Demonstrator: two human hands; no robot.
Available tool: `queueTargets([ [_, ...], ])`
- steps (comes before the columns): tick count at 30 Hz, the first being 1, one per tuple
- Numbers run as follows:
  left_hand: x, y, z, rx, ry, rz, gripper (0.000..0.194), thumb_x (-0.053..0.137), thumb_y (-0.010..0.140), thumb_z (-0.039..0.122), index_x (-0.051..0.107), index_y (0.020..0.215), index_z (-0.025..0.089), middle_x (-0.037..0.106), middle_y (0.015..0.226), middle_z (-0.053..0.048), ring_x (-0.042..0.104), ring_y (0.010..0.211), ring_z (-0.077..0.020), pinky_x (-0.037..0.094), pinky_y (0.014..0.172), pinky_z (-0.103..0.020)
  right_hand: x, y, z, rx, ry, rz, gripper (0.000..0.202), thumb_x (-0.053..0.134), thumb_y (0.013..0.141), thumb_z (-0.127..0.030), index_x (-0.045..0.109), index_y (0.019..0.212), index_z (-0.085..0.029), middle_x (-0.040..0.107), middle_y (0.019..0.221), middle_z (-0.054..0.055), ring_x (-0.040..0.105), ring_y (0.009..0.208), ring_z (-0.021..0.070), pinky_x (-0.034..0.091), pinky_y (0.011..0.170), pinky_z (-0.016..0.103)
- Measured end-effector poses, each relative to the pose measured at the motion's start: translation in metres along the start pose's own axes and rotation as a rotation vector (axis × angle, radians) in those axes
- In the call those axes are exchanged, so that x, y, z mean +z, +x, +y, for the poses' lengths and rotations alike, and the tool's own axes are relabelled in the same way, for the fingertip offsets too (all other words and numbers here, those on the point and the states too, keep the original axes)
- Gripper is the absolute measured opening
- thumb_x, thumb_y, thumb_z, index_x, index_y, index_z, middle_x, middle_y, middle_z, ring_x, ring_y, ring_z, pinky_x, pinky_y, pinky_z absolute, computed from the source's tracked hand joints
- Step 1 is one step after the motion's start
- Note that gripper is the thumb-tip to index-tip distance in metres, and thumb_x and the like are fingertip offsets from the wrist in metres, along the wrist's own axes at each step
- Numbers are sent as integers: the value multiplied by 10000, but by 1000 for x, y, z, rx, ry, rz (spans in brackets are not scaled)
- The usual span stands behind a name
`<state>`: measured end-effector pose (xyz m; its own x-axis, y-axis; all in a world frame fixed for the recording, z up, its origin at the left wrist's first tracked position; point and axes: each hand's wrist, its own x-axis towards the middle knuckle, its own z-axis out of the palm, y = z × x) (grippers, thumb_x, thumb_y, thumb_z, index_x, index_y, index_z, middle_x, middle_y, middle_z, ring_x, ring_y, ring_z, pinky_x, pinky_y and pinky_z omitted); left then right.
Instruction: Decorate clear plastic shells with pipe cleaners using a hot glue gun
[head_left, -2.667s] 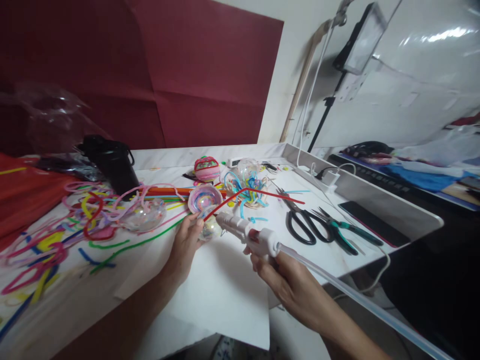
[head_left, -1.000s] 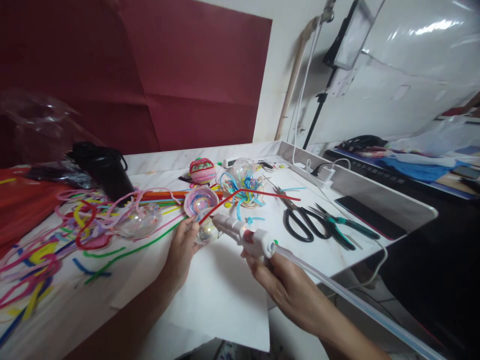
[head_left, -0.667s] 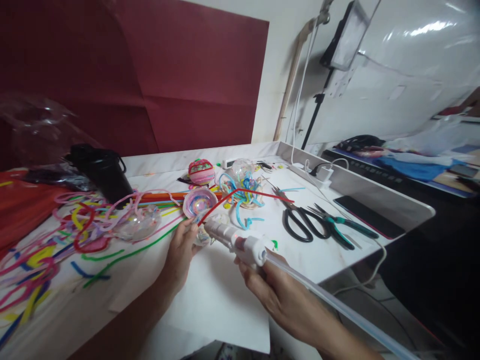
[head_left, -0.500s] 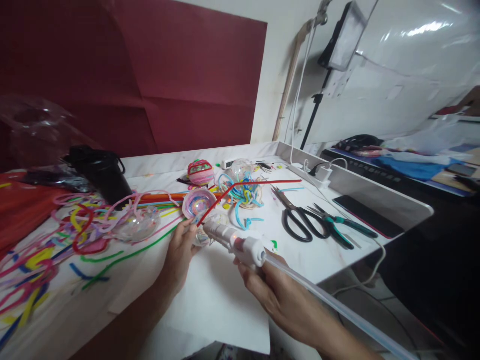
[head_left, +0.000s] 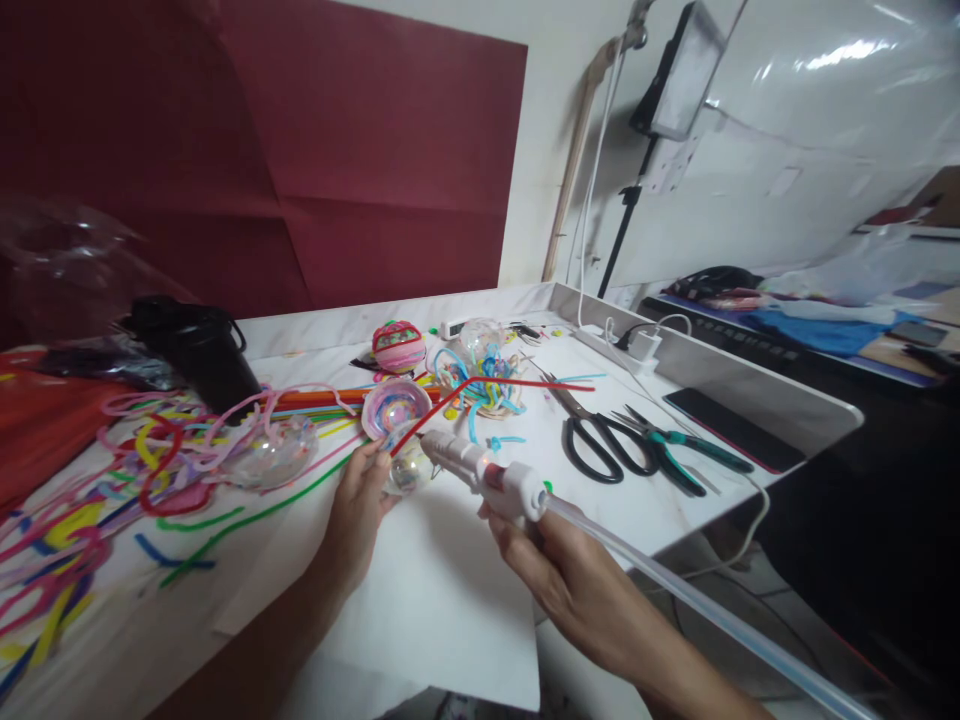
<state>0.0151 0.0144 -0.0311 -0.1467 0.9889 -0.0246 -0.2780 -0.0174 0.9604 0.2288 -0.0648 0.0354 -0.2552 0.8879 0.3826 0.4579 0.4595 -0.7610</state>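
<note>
My left hand (head_left: 358, 505) is closed, fingertips pinching one end of a red pipe cleaner (head_left: 525, 381) against a clear plastic piece (head_left: 409, 470). The pipe cleaner bends midway and its free end reaches right. In my right hand (head_left: 555, 560) is a white hot glue gun (head_left: 484, 472), its nozzle pointing left, just apart from the clear piece. A long clear glue stick (head_left: 660, 570) sticks out of its back. Just beyond my left fingertips lies a bowl-like half (head_left: 394, 408) wound in pink and purple. My fingers partly hide the clear piece.
Black-handled scissors (head_left: 600, 440) and green-handled pliers (head_left: 682, 450) lie to the right, beside a dark phone (head_left: 731, 430). Tangled pipe cleaners (head_left: 75, 540), a clear dome (head_left: 270, 455) and a black bottle (head_left: 195, 350) are left. A wrapped pink ball (head_left: 399, 347) sits behind.
The glue gun has drawn back slightly to the right, uncovering more of the clear piece. The red pipe cleaner's free end has dropped a little. My left hand stays nearly in place.
</note>
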Motion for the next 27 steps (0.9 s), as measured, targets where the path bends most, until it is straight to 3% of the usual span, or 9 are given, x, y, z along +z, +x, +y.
queueTargets([
  [27, 1, -1, 3, 2, -11, -13, 503, 711, 761, 555, 584, 1103, 209, 675, 1157, -107, 639, 1091, -291, 517, 947, -504, -4, -6, 8, 61, -30, -5, 233, 411, 996, -339, 600, 982, -203, 670, 872, 42, 621, 782, 185, 495, 706, 304],
])
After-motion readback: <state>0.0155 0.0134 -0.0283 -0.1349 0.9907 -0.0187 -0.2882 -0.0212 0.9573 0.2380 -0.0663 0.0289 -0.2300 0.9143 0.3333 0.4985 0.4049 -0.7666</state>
